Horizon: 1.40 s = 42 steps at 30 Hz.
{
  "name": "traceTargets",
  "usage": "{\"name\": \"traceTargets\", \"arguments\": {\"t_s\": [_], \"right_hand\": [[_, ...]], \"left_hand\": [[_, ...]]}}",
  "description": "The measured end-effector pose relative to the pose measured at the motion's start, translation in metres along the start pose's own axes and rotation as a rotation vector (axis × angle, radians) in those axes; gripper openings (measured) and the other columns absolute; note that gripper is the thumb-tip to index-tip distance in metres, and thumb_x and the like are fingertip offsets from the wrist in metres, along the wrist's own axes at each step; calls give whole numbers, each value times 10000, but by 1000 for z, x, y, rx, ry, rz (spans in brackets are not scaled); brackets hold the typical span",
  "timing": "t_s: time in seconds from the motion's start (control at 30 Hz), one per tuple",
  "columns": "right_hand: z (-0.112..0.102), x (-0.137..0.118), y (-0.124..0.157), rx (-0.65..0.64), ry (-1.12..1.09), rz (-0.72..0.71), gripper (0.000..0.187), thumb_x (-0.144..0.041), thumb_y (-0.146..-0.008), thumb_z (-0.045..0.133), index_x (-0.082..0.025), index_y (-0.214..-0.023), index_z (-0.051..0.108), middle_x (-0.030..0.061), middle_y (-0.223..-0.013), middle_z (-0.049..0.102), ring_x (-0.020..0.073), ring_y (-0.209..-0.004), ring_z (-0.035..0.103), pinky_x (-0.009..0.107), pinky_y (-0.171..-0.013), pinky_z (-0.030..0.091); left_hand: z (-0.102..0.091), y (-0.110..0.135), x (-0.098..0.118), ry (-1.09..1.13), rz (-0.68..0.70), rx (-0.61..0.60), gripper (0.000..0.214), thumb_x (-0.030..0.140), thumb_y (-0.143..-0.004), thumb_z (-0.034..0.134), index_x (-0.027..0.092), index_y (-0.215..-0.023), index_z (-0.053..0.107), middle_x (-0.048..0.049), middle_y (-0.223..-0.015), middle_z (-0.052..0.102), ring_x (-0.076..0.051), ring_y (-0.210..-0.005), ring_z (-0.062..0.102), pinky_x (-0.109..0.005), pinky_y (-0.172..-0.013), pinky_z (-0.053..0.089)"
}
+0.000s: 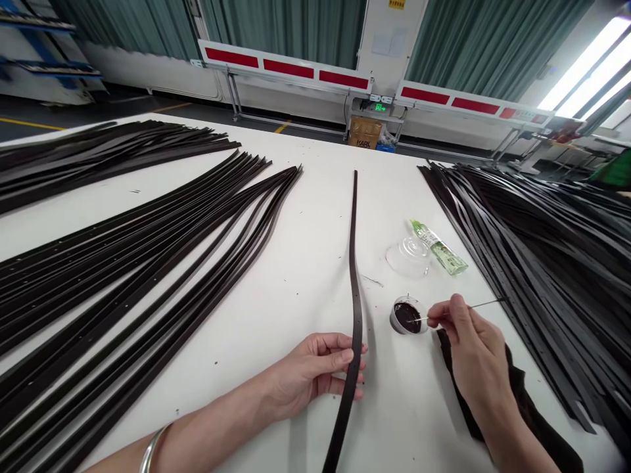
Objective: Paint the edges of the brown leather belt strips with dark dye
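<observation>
Left hand [315, 374] curls its fingers [340, 360] around the dark leather belt strap [354, 289] on the tabletop [305, 263]; right hand [476, 341] pinches a thin applicator stick [486, 303] steadily, tip held over the small cup [394, 315] of dark dye [407, 317] just beside the strap.

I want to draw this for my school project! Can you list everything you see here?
belt strap: one, dark brown, lying up the middle of the white table
loose belt straps: too many to count, dark brown, spread on the table's left and right
small cup: one, dark brown inside, right of the belt strap
clear lid: one, see-through, behind the small cup
tube: one, green and white, beside the clear lid
cloth: one, black, on the table at right
cardboard box: one, brown, beyond the table
thin stick: one, pale, above the small cup
left hand: one, holding the belt strap, silver bangle on its wrist
right hand: one, pinching the thin stick
</observation>
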State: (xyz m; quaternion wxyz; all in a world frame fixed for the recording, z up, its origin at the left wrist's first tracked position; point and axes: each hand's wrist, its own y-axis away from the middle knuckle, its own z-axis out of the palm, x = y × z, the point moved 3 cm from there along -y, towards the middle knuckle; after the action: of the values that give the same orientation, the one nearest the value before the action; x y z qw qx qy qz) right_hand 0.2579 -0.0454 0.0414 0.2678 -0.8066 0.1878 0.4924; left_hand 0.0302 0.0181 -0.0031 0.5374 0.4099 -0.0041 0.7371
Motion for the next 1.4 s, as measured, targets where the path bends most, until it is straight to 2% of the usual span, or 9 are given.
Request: {"name": "traceTargets", "arguments": {"t_s": [0.07, 0.17, 0.27, 0.37, 0.5, 1.07, 1.4], "right_hand": [[6, -5, 8, -25, -101, 17, 410, -484, -957, 471, -169, -784, 669, 72, -768, 681, 190, -704, 634, 319, -663, 504], [16, -19, 24, -66, -70, -71, 384, -422, -977, 450, -179, -756, 650, 61, -754, 667, 185, -714, 629, 308, -659, 480], [27, -35, 40, -192, 25, -264, 328, -263, -999, 402, -193, -762, 618, 29, -781, 645, 155, -770, 616, 291, -707, 454], [36, -44, 51, -330, 3, -500, 247, -91, -962, 389, -180, -852, 592, 19, -804, 625, 136, -803, 590, 313, -782, 450], [41, -44, 56, -381, -7, -651, 243, 16, -905, 397, -152, -911, 572, 26, -797, 622, 135, -808, 565, 337, -789, 452], [46, -46, 59, -394, 9, -738, 262, 66, -874, 417, -145, -944, 556, 29, -814, 634, 131, -827, 545, 326, -772, 450], [47, -44, 60, -389, -1, -703, 269, 62, -877, 421, -149, -962, 566, 25, -817, 649, 127, -810, 558, 309, -738, 457]], "left_hand": [[0, -1, -1, 9, 3, -17, 240, 275, -793, 767, 121, -965, 705, -53, -839, 646, -141, -767, 639, -360, -789, 584], [-1, -2, -3, 20, 7, -61, 257, 279, -788, 770, 117, -977, 707, -47, -815, 638, -148, -776, 643, -366, -799, 581], [-1, -3, -5, 33, 13, -84, 284, 295, -784, 773, 111, -990, 706, -69, -834, 658, -163, -802, 653, -372, -804, 580], [-1, -3, -5, 47, 17, -85, 293, 299, -774, 783, 107, -981, 707, -81, -863, 671, -168, -825, 658, -367, -800, 583], [0, -4, -5, 56, 27, -93, 299, 302, -752, 803, 112, -963, 711, -64, -849, 667, -160, -814, 657, -352, -782, 589], [-3, -7, -8, 51, 47, -155, 301, 305, -789, 771, 116, -1013, 705, -56, -823, 664, -148, -790, 647, -341, -771, 594], [-3, -7, -7, 62, 31, -161, 315, 301, -785, 776, 116, -1030, 707, -56, -807, 662, -159, -802, 655, -351, -778, 592]]}}
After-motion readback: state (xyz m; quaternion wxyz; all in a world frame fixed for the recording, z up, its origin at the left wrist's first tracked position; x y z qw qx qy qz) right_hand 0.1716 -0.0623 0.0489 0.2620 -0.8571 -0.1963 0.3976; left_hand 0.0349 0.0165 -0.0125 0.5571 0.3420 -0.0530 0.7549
